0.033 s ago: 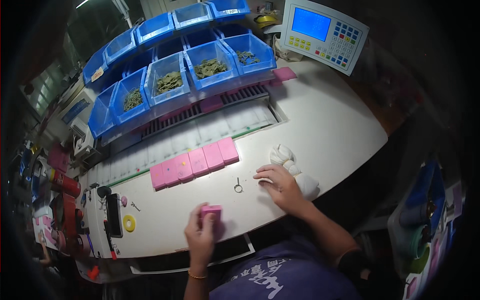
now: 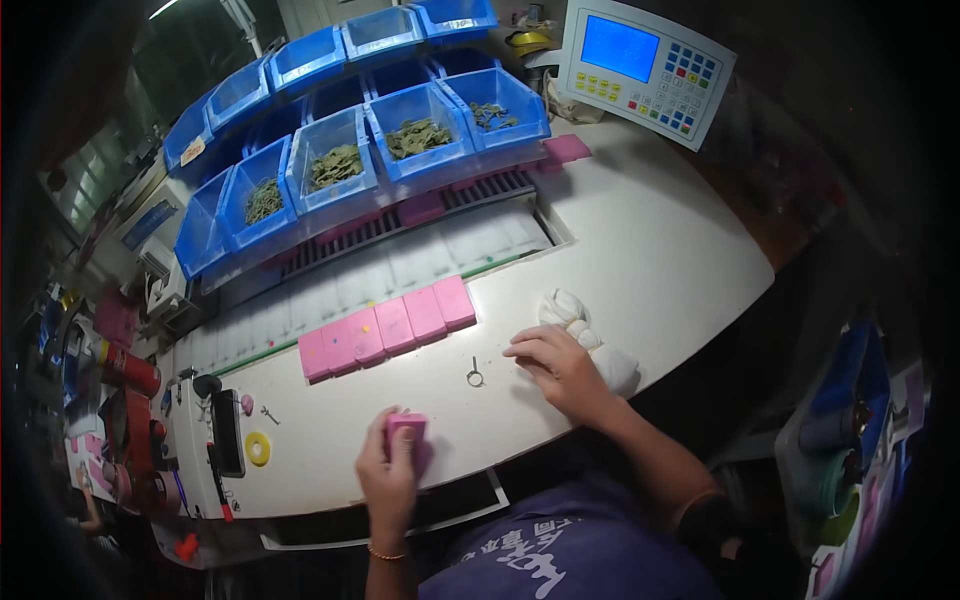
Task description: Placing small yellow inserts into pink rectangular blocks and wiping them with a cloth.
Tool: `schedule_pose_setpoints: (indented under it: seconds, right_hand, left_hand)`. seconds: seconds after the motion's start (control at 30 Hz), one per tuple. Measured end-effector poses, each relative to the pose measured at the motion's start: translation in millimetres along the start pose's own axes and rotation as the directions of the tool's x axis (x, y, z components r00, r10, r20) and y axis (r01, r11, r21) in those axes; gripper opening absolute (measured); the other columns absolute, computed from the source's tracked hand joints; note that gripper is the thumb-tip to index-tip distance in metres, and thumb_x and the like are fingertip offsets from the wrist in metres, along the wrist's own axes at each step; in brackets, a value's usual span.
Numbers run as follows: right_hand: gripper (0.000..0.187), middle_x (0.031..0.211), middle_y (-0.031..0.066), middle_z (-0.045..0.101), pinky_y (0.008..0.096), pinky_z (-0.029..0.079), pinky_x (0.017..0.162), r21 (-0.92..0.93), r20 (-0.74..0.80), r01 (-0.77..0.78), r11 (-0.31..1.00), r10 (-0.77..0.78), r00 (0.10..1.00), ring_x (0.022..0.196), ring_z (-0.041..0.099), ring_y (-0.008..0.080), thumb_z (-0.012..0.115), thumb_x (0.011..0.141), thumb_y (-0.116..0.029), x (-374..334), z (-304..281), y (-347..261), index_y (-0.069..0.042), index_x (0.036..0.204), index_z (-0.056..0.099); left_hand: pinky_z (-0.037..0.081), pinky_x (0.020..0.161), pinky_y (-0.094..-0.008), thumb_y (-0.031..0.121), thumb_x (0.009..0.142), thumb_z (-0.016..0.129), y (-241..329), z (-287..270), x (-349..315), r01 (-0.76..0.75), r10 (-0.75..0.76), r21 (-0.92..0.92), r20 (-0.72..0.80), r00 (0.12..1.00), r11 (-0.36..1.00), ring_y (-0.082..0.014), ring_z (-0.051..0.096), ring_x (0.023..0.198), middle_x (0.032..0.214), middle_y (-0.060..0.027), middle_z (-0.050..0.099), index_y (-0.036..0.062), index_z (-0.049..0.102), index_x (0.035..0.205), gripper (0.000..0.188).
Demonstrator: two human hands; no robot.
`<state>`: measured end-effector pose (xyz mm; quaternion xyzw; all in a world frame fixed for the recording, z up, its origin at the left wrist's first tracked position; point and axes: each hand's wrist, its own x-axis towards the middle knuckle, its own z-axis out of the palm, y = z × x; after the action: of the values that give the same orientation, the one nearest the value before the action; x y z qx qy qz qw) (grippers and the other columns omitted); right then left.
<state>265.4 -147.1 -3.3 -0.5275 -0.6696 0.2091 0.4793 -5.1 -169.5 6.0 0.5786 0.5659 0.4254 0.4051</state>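
Note:
My left hand (image 2: 388, 468) is closed round a small pink block (image 2: 409, 425), held up near the front edge of the white table. Its thumb presses on the near face of the block. My right hand (image 2: 563, 373) hovers over the table with fingers loosely bent and thumb apart, and I see nothing in it. Beside it lies a knotted white cloth bundle (image 2: 560, 310). Between my hands, a small metal ring with a straight stem (image 2: 475, 373) rests on the tabletop. Beyond it, several pink blocks (image 2: 394, 322) stand side by side in a row.
Blue bins (image 2: 417, 125), some with small greenish parts, rise at the back. A keypad panel with a blue screen (image 2: 619, 48) stands back right. At left lie a yellow tape roll (image 2: 258, 448), a black tray (image 2: 228, 432) and a red can (image 2: 135, 366).
My left hand has shifted a little to the left, carrying the pink block. My right hand has stayed almost where it was.

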Motion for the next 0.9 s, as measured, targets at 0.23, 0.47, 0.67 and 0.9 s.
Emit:
schedule_pose_setpoints:
  seconds: [0.23, 0.47, 0.67, 0.9]
  right_hand:
    - [0.023, 0.104, 0.0048, 0.064, 0.0353, 0.049, 0.086, -0.245, 0.396, 0.497, 0.833, -0.382, 0.835, 0.098, 0.057, 0.0238, 0.071, 0.079, -0.013, 42.0, 21.5, 9.4, -0.012, 0.102, 0.071]
    - [0.007, 0.098, 0.0098, 0.059, 0.0377, 0.045, 0.085, -0.326, 0.445, 0.464, 0.824, -0.299, 0.844, 0.095, 0.054, 0.0285, 0.065, 0.084, -0.008, 33.2, 25.8, 20.3, -0.006, 0.09, 0.061]
    - [0.006, 0.103, 0.0094, 0.059, 0.0326, 0.042, 0.092, 0.171, 0.131, -0.155, 0.973, 0.134, 0.982, 0.101, 0.053, 0.0219, 0.06, 0.095, -0.009, 9.4, 24.2, 11.5, -0.004, 0.097, 0.06]
    - [0.028, 0.116, 0.0027, 0.057, 0.0276, 0.042, 0.094, 0.63, 0.391, -0.612, 0.478, 0.485, 0.782, 0.107, 0.05, 0.0106, 0.055, 0.103, -0.024, 15.4, 8.9, -20.7, -0.001, 0.118, 0.06]
  left_hand:
    - [0.045, 0.092, -0.0439, 0.015, 0.078, 0.076, -14.4, -37.5, -5.9, -0.106, 0.209, 0.685, -0.069, 0.976, 0.721, -0.0344, 0.055, 0.101, 0.104, -0.0166, 0.062, 0.0016, 0.061, 0.126, 0.052]
    - [0.052, 0.076, -0.0378, 0.013, 0.078, 0.076, -22.7, -72.5, 55.3, -0.053, 0.169, 0.336, -0.326, 0.93, 0.941, -0.0277, 0.064, 0.085, 0.1, -0.015, 0.069, -0.0006, 0.066, 0.116, 0.042]
    - [0.051, 0.083, -0.04, 0.019, 0.082, 0.072, -47.6, -78.6, 197.5, -0.1, 0.417, 0.638, -0.369, 0.831, 0.764, -0.031, 0.065, 0.093, 0.103, -0.0174, 0.069, 0.0017, 0.066, 0.115, 0.037]
    - [0.047, 0.092, -0.0503, 0.03, 0.086, 0.069, -76.1, -96.0, 254.3, 0.078, 0.363, 0.822, -0.332, 0.871, 0.564, -0.0406, 0.058, 0.106, 0.112, -0.0185, 0.065, 0.0052, 0.061, 0.12, 0.043]
